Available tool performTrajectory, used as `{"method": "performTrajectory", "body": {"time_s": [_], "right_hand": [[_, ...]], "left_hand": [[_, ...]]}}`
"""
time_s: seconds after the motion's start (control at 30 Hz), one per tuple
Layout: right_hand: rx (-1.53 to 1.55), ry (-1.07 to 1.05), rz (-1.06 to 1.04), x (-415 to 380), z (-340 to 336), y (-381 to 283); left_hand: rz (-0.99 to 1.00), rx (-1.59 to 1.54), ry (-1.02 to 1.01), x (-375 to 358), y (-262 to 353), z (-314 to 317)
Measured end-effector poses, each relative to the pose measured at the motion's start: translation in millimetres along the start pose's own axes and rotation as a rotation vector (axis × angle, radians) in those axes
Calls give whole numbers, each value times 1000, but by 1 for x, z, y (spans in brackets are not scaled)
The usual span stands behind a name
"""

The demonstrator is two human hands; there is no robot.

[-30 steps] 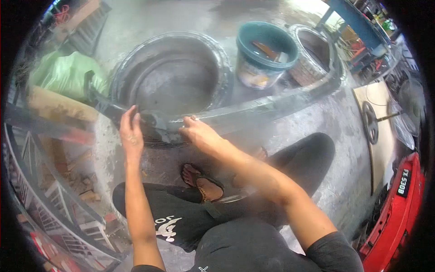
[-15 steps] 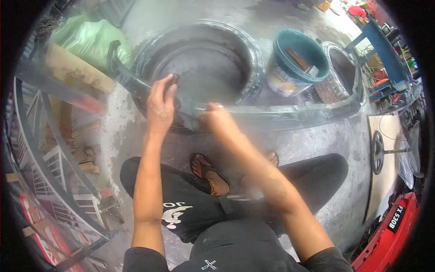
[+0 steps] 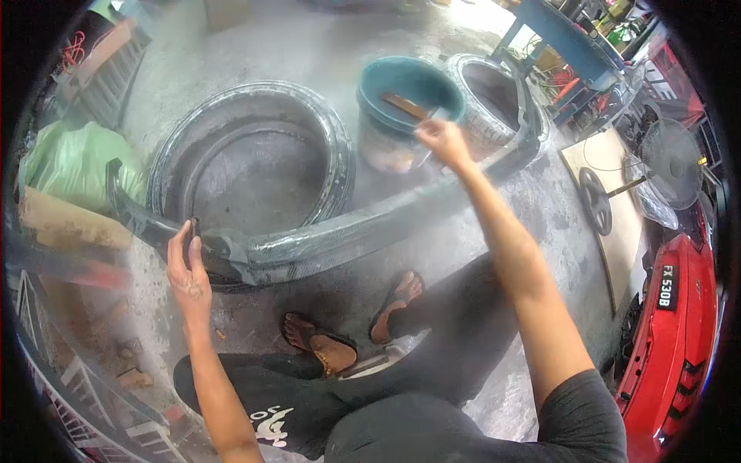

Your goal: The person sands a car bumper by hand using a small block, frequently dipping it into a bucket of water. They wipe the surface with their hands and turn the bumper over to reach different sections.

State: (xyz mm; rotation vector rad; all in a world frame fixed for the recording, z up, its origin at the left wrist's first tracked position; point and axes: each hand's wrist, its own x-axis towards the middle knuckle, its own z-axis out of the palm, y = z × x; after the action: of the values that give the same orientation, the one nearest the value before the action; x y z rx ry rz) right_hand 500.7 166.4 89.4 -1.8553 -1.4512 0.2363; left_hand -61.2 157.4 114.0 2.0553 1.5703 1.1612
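A long, curved dark car trim panel lies across a large tyre and runs on to the right, a grey patterned strip along its face. At the panel's left part, my left hand is closed, a small dark piece sticking up between thumb and fingers. My right hand is raised with its fingers pinched together, at the near right rim of the teal bucket. I cannot tell what those fingers hold. Inside the bucket a flat brown tool leans toward this hand.
Beyond the bucket stands a second tyre under the panel's far end. On the right are a fan, a board and a red car panel. A green plastic bag sits left. My sandalled feet are close below the panel.
My right hand has moved from the panel's strip up and right to the bucket rim. The view has turned right. My left hand stays at the panel's left part.
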Motion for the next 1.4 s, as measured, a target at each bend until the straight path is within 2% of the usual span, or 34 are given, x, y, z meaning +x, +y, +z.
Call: {"method": "performTrajectory", "body": {"time_s": [0.03,0.1,0.17,0.23,0.27,0.3,0.33,0.4,0.47,0.5,0.57,0.63,0.67,0.7,0.77,0.83,0.93,0.97,1.03,1.07,1.1,1.13,1.2,1.23,1.3,1.4], "right_hand": [[-27,57,51,24,-8,16],[-6,-15,109,67,-15,29],[-48,-63,81,97,-5,39],[-3,-354,207,119,13,41],[-106,-482,232,131,24,43],[-92,-497,234,142,37,56],[-260,-558,49,150,49,71],[-446,-637,-82,161,68,94],[21,-470,354,164,77,136],[493,-232,727,173,82,191],[685,-183,668,189,98,286],[501,-312,853,204,109,317],[-68,-684,558,202,93,252],[-623,-898,141,198,75,175],[-38,-727,304,181,47,127],[285,-529,125,150,28,61],[397,-489,-15,102,26,-15],[478,-545,-99,74,32,-45],[191,-629,-82,10,52,-122],[438,-662,-198,-20,76,-134],[503,-676,-261,-52,99,-150],[407,-658,-449,-78,117,-171],[353,-758,-480,-129,149,-197],[379,-775,-480,-151,163,-202],[178,-705,-616,-179,174,-204],[108,-615,-718,-194,156,-178]], "left_hand": [[-3,-17,-10,1,3,1],[-9,-23,-12,6,6,5],[18,6,-27,10,8,12],[22,51,-28,16,13,19],[-2,17,-29,20,14,23],[-29,-16,-31,24,15,28],[-42,6,-39,28,17,32],[-15,39,-50,37,19,39],[-20,59,-76,43,19,48],[10,42,-82,46,19,51],[-20,47,-105,50,19,54],[-27,-6,-98,50,17,57],[-42,-46,-85,50,19,58],[-49,-45,-86,51,19,58],[-8,-11,-84,49,19,51],[-14,27,-67,46,23,45],[-51,-12,-26,40,32,36],[-49,-6,-24,39,34,35],[-13,-71,1,38,38,33],[-14,-136,9,37,46,32],[23,-158,20,37,48,32],[38,-180,12,36,53,31],[53,-204,15,34,59,27],[66,-196,20,33,58,26],[84,-194,32,31,53,23],[124,-145,77,26,39,17]]}}
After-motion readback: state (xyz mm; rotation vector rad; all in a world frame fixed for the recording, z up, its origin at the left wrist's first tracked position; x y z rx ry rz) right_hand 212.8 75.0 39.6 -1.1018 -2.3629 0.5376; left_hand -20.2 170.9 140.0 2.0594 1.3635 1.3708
